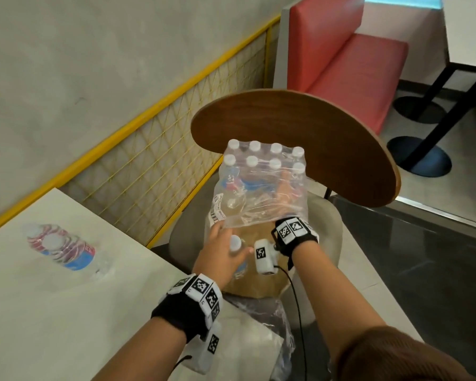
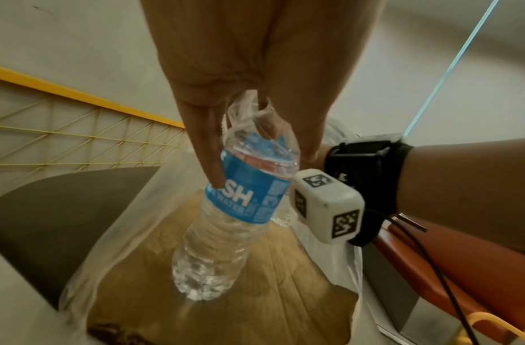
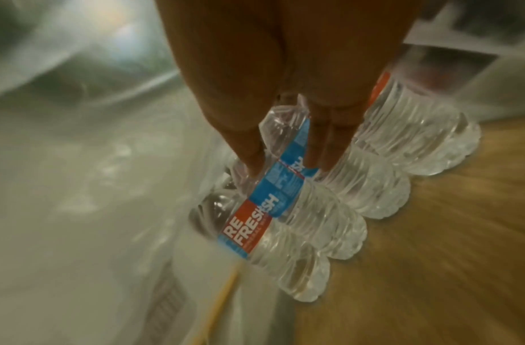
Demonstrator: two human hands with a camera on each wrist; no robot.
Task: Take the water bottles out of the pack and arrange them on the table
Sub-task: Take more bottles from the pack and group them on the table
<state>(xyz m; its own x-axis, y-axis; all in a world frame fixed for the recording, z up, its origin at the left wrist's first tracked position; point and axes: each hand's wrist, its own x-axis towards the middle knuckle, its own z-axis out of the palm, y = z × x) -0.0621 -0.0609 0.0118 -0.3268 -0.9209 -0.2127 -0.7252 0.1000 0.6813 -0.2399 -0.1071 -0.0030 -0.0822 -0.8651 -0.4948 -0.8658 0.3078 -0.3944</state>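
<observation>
— What is seen from the head view?

— A shrink-wrapped pack (image 1: pixel 261 182) of white-capped water bottles is seen resting on a chair seat (image 1: pixel 324 224) in front of a curved wooden backrest (image 1: pixel 313 133). The right hand (image 1: pixel 282 198) is pushed inside the clear wrap, so its fingers are blurred by the film. A single bottle (image 1: pixel 238 255) is gripped near its neck by the left hand (image 1: pixel 221 257), just in front of the pack's open end. Two bottles (image 1: pixel 59 247) are already stood on the white table (image 1: pixel 52 312) to the left, touching each other.

— And from the left wrist?

— The left hand (image 2: pixel 255 77) is shown with thumb and fingers curled round the upper part of the held bottle (image 2: pixel 225 217), whose blue label is partly covered by one finger. The bottle is tilted slightly above a brown cardboard tray (image 2: pixel 299 268). A strip of loose wrap is caught at the neck.

— And the right wrist?

— It is blurred, but a row of bottles (image 3: pixel 329 203) is made out lying against the cardboard inside the film. The fingers of the right hand (image 3: pixel 284 81) are closed round one bottle of the pack (image 3: pixel 284 182) at its blue and red label, or so it appears; the grip cannot be judged with certainty.
</observation>
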